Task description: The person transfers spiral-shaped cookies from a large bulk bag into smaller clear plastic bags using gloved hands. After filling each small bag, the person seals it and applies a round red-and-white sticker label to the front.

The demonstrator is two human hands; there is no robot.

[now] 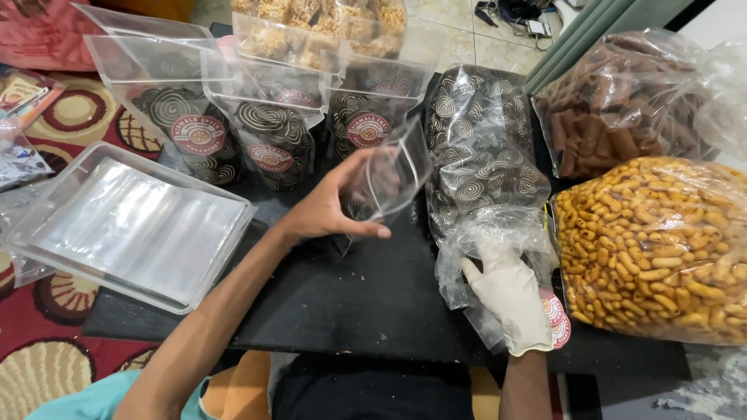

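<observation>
Holding the empty clear pouch (387, 180) in your left hand (331, 208), grip clamped at its lower edge above the black surface (350, 295). Keep its mouth open. Your gloved right hand (510, 294) reaches into the big bag of spiral cookies (478, 152), grip state unclear; scoop gently.

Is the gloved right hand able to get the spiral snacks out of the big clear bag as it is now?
Probably yes. The right hand is already at the open mouth of the big bag of spiral snacks, with nothing between them; only loose plastic folds around the glove.
</observation>
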